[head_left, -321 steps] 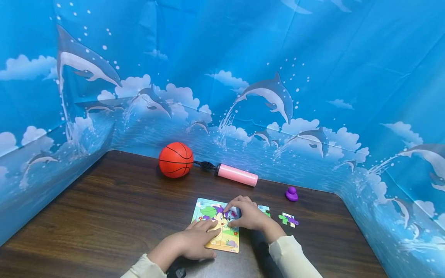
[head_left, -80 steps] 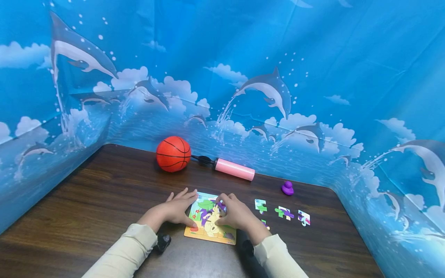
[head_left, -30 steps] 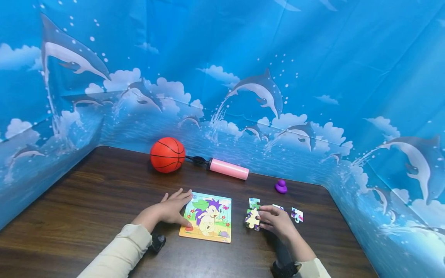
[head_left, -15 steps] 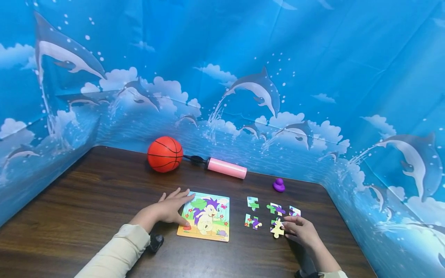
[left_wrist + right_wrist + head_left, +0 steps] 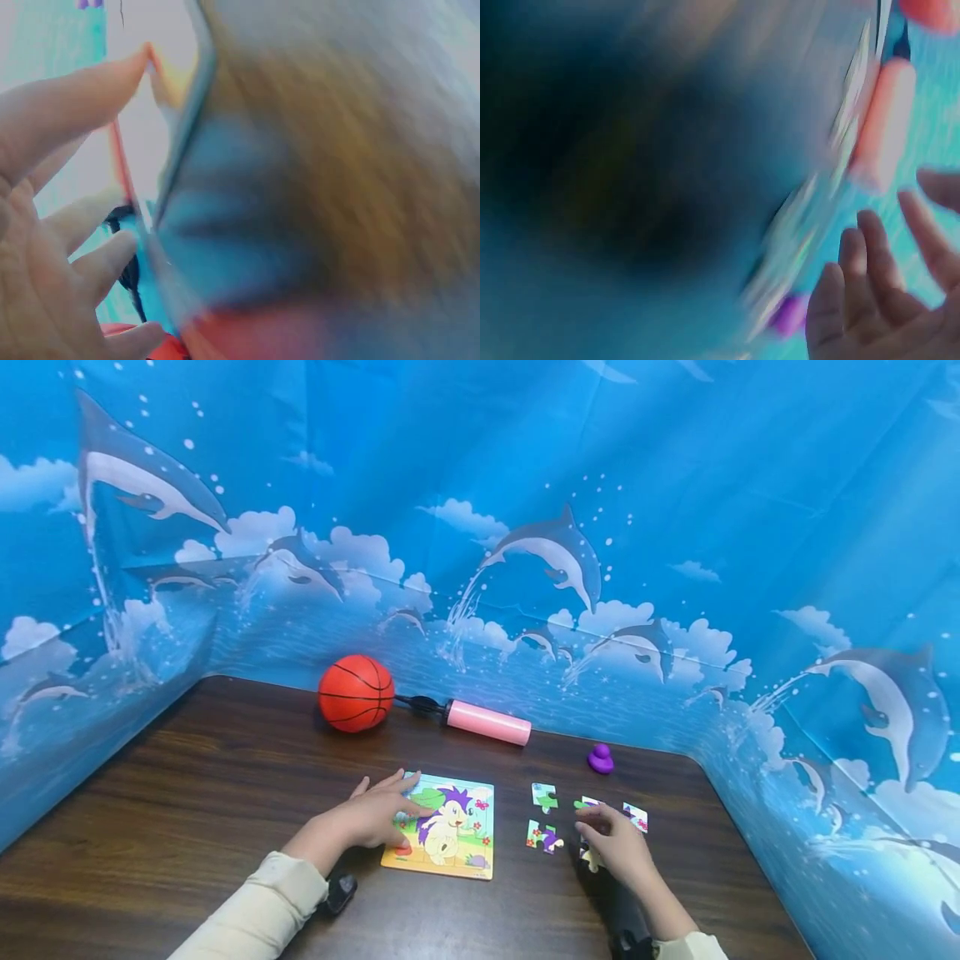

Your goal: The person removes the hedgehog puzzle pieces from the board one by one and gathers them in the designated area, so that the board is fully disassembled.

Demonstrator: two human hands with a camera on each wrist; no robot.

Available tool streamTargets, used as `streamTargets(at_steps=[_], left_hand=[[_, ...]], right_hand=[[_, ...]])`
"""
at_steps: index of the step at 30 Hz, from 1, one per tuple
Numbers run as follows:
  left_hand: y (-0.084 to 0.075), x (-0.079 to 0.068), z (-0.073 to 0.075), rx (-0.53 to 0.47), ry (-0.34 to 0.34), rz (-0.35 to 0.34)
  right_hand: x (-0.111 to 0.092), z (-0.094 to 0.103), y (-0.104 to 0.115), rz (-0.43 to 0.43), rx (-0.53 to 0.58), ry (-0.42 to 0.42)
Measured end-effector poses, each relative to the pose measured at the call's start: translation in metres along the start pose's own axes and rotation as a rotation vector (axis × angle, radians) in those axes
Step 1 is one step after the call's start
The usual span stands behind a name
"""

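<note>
My left hand [image 5: 371, 818] lies over the left edge of a square hedgehog picture puzzle board [image 5: 480, 827], its fingers spread and the thumb touching the lower left. In the left wrist view the fingers [image 5: 82, 105] show beside the board's edge. To the right, my right hand [image 5: 618, 847] hovers over loose jigsaw pieces with relaxed fingers [image 5: 877, 262] and nothing seen in them. It partly hides a yellow piece [image 5: 592, 861] and a green and purple piece [image 5: 590, 801]. Other pieces lie nearby: a blue-green one [image 5: 544, 796], a purple one [image 5: 543, 837] and a pink-marked one [image 5: 636, 817].
At the back of the dark wooden table [image 5: 247, 760] stand an orange ball [image 5: 356, 693], a pink hand pump [image 5: 487, 722] and a purple toy duck [image 5: 600, 759]. A blue dolphin curtain [image 5: 450, 568] surrounds the table's back and sides.
Several pieces have come off the board and lie at right. My right hand carried the yellow piece rightward, let go and shifted slightly left. My left hand moved from the board's front to its left edge.
</note>
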State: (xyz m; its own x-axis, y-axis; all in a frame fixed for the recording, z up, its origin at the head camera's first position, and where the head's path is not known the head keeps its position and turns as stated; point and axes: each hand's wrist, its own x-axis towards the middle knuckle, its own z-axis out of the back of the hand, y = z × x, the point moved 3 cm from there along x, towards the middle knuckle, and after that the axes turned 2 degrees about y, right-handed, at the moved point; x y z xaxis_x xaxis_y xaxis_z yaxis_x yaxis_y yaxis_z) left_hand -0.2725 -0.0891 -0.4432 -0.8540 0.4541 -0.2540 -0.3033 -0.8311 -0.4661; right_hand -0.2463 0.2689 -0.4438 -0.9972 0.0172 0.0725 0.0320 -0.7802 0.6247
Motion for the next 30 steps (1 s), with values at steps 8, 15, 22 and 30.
streamTargets(at_steps=[8, 15, 22, 30], left_hand=[[-0.004, -0.001, 0.001, 0.012, 0.028, -0.001], [-0.009, -0.002, 0.001, -0.006, 0.053, -0.029], [-0.009, -0.002, 0.002, -0.015, 0.054, -0.009], [-0.01, -0.001, 0.003, -0.026, 0.054, 0.0]], right_hand=[[0.014, -0.063, 0.08, 0.381, -0.144, 0.318], [0.026, -0.086, 0.105, 0.326, -0.324, 0.462], [0.033, -0.087, 0.104, 0.285, -0.287, 0.486], [0.037, -0.084, 0.108, 0.266, -0.28, 0.52]])
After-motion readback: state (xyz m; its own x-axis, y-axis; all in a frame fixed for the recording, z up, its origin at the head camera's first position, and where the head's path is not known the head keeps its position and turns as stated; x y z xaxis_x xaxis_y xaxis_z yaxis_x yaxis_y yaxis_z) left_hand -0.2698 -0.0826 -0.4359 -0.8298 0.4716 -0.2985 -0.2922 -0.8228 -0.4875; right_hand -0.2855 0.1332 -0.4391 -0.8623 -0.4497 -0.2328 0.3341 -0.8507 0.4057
